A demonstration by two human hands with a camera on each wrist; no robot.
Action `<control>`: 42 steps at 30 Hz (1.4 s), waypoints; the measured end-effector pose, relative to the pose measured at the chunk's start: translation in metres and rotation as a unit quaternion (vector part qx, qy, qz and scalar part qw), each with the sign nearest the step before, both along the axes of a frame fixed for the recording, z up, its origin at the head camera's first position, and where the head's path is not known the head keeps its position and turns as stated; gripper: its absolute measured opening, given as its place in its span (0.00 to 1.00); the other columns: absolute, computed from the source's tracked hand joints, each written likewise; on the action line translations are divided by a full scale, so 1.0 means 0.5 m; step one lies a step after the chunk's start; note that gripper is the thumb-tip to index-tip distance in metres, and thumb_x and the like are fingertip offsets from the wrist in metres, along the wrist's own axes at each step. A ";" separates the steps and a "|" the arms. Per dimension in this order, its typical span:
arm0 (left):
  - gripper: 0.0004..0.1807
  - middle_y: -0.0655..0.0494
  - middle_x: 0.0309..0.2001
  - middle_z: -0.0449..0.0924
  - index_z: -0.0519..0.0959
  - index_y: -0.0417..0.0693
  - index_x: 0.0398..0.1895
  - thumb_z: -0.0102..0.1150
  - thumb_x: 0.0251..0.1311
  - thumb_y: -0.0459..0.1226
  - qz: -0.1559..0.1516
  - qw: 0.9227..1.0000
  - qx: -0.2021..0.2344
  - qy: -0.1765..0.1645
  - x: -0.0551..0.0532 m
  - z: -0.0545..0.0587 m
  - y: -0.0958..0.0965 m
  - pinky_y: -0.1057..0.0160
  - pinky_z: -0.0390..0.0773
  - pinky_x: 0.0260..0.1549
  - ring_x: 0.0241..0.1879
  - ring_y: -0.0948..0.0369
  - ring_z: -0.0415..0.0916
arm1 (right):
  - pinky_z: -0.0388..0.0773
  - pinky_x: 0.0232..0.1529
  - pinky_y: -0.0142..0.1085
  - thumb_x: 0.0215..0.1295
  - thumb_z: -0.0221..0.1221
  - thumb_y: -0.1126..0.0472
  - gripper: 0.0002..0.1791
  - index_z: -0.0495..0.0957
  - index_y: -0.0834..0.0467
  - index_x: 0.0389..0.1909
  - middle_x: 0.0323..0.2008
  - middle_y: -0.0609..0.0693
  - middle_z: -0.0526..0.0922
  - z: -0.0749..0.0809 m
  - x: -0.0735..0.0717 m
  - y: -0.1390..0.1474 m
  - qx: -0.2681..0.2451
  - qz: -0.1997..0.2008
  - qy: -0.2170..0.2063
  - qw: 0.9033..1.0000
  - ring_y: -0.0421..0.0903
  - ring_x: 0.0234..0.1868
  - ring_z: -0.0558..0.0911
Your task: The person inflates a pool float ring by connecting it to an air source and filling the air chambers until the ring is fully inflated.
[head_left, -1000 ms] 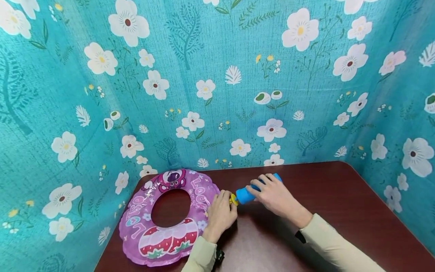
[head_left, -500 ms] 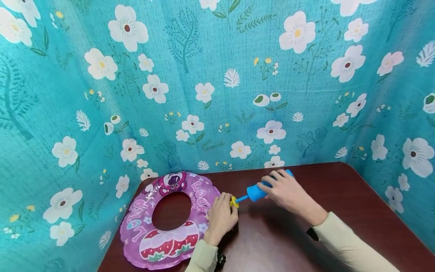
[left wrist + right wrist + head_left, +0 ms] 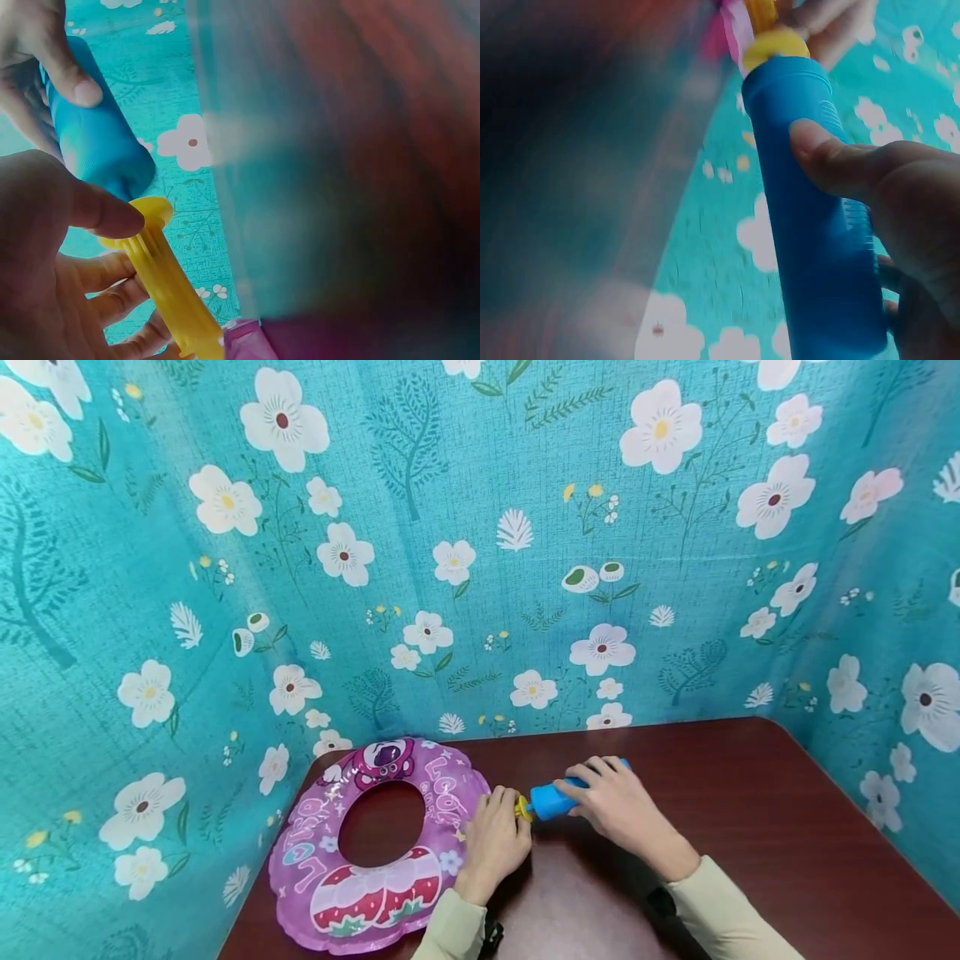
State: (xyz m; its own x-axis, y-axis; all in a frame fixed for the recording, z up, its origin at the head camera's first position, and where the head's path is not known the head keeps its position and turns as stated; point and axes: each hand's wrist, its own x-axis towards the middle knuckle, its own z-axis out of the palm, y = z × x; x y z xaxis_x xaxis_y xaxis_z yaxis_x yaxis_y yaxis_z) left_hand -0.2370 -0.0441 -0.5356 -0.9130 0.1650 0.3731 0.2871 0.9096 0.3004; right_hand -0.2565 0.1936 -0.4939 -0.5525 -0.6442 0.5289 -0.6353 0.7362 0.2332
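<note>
A purple swim ring with a bear and strawberry print lies on the table at the left. At its right edge my left hand holds the ribbed yellow end of a hand air pump, thumb by the flange. In the left wrist view, the lower tip of that yellow end meets purple plastic. My right hand grips the pump's blue barrel, thumb laid along it. The barrel is tilted, its front close to the yellow flange with a short bit of rod between them.
The dark reddish-brown table extends right of the hands and in front of them. A teal flowered curtain hangs behind it and along both sides.
My right hand first drew the blue barrel away from the yellow end, baring the blue rod, then brought it back toward the flange. My left hand stayed about where it was.
</note>
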 end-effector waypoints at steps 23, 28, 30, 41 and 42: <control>0.15 0.55 0.45 0.79 0.80 0.47 0.53 0.65 0.66 0.41 -0.006 1.000 0.015 0.003 -0.004 -0.002 0.001 0.57 0.80 0.31 0.42 0.56 0.73 | 0.81 0.55 0.52 0.55 0.81 0.49 0.27 0.89 0.46 0.57 0.51 0.52 0.88 0.004 0.001 -0.033 0.021 -0.008 0.005 1.000 0.55 0.51 0.83; 0.14 0.55 0.45 0.78 0.80 0.47 0.51 0.65 0.65 0.39 -0.006 0.999 0.040 -0.002 -0.004 0.003 -0.001 0.56 0.77 0.26 0.43 0.55 0.73 | 0.80 0.56 0.54 0.52 0.83 0.50 0.29 0.89 0.45 0.57 0.52 0.52 0.88 0.022 -0.001 -0.018 0.006 -0.009 -0.001 1.000 0.56 0.52 0.83; 0.13 0.56 0.45 0.78 0.80 0.48 0.51 0.65 0.65 0.39 -0.002 0.998 0.056 -0.013 -0.004 0.008 -0.005 0.56 0.75 0.24 0.44 0.55 0.73 | 0.80 0.58 0.55 0.48 0.84 0.50 0.30 0.89 0.45 0.56 0.52 0.52 0.88 0.041 0.000 -0.001 -0.002 -0.021 -0.002 1.000 0.57 0.53 0.83; 0.12 0.58 0.45 0.78 0.80 0.51 0.50 0.63 0.66 0.41 -0.004 0.999 0.037 -0.013 -0.006 0.002 -0.009 0.58 0.72 0.23 0.44 0.56 0.73 | 0.80 0.58 0.57 0.45 0.86 0.53 0.30 0.91 0.48 0.53 0.50 0.53 0.89 0.053 0.010 0.016 -0.020 -0.035 0.000 0.999 0.58 0.51 0.84; 0.12 0.58 0.45 0.78 0.80 0.50 0.51 0.64 0.66 0.41 -0.007 0.999 0.036 -0.011 -0.005 0.001 -0.007 0.59 0.72 0.23 0.44 0.56 0.73 | 0.79 0.58 0.57 0.46 0.85 0.53 0.29 0.90 0.47 0.53 0.50 0.53 0.89 0.045 0.010 0.008 -0.018 -0.033 -0.001 0.999 0.57 0.51 0.84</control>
